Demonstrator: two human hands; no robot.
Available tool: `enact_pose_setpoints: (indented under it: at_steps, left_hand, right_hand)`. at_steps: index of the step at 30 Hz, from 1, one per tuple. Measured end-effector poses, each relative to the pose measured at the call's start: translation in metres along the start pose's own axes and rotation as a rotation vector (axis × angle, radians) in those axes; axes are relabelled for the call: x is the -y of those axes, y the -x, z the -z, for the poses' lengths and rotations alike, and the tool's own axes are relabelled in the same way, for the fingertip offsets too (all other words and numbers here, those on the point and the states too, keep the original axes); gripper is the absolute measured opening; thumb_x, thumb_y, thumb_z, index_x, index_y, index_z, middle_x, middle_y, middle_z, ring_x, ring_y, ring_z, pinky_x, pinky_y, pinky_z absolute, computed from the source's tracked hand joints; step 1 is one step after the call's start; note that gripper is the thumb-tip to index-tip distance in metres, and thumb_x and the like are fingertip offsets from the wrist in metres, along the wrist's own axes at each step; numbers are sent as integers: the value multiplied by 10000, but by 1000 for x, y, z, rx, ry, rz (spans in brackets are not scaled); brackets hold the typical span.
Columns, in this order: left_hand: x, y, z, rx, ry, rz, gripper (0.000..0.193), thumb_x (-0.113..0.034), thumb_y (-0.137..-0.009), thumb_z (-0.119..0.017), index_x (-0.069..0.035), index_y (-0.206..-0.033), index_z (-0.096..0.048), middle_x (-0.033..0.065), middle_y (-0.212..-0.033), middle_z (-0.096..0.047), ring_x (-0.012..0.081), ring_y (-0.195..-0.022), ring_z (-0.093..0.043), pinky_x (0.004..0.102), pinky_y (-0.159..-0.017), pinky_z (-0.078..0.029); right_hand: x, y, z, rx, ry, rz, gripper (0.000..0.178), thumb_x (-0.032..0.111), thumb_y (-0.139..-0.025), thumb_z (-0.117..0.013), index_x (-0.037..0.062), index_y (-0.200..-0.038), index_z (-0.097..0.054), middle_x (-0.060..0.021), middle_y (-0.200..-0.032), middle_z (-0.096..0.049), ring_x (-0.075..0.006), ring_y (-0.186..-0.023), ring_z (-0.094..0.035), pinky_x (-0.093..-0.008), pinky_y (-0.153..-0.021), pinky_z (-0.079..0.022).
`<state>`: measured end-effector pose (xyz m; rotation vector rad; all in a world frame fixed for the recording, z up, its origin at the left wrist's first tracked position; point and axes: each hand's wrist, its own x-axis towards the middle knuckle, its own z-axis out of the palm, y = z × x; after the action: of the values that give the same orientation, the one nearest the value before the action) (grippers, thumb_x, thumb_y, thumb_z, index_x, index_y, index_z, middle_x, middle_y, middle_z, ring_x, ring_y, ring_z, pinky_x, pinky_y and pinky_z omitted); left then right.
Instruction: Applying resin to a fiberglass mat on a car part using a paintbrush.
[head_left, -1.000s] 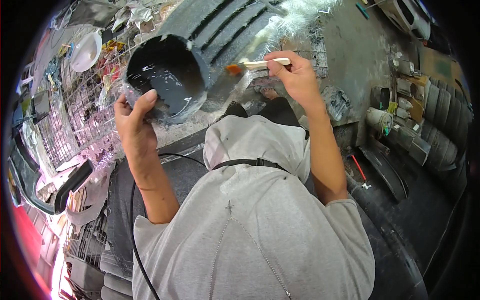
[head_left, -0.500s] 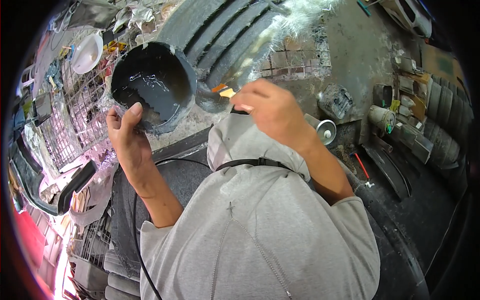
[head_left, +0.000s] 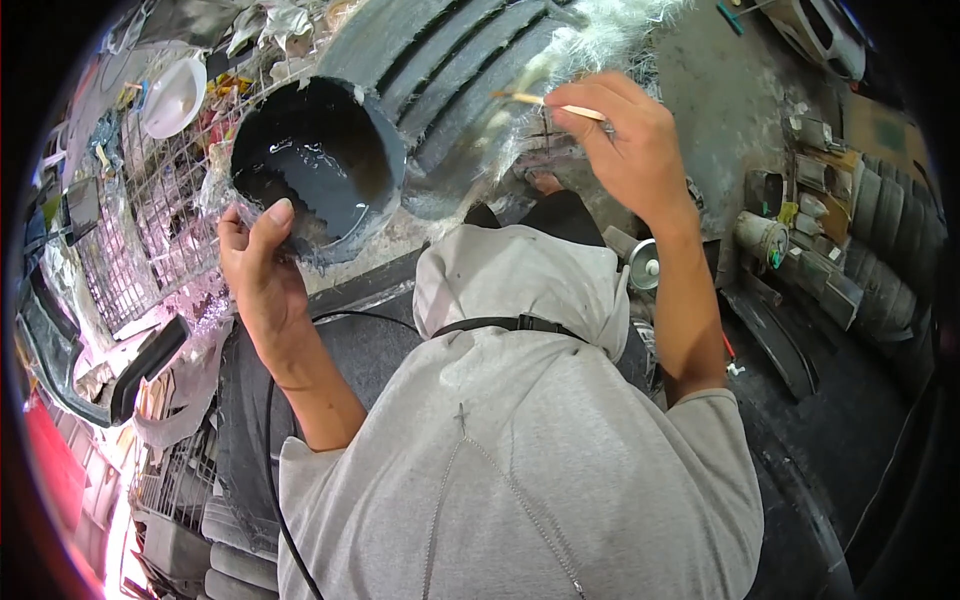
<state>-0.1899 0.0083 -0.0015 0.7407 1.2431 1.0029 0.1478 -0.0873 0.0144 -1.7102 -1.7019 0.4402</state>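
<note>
My left hand [head_left: 262,275] is closed on the near-left rim of a round, dark bucket [head_left: 392,150], thumb over the edge. A glossy, dark liquid lies inside the bucket, which is tilted toward me. My right hand [head_left: 635,140] pinches the pale handle of a small brush [head_left: 528,98], its brownish tip pointing left. Below that tip spreads a grey ribbed panel [head_left: 440,70], and white glass-fibre strands [head_left: 600,45] lie along its right side. The brush appears to be held above the panel and fibres; whether it touches them I cannot tell.
A wire grid [head_left: 150,230] with rags and scraps stands at the left, a white bowl [head_left: 175,98] on it. To the right are a white-rimmed can [head_left: 645,265], a dirty bucket [head_left: 762,238] and stacked dark parts [head_left: 880,230]. A black cable [head_left: 270,470] runs beside me.
My right hand has moved up and to the right with the brush, away from the bucket. The bucket in my left hand has shifted slightly to the right.
</note>
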Motion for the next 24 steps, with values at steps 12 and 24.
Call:
enact_pose_setpoints:
  at_steps: [12, 24]
  left_hand:
    - [1, 0, 0, 24, 8, 1, 637, -78, -726, -790, 51, -1239, -436, 106, -999, -606, 190, -898, -607, 318, -856, -489]
    - [1, -5, 2, 23, 29, -5, 587, -64, -739, -783, 29, -1212, -447, 104, -995, -622, 182, -881, -620, 321, -869, -498]
  right_hand:
    - [-17, 12, -60, -253, -130, -253, 118, 150, -866, -715, 39, -904, -709, -117, -824, -682, -219, -653, -643, -338, -598, -505]
    - [-9, 26, -59, -175, 440, 137, 73, 90, -856, -678, 74, -918, -714, -69, -739, -579, -253, -643, -592, -372, -581, -477]
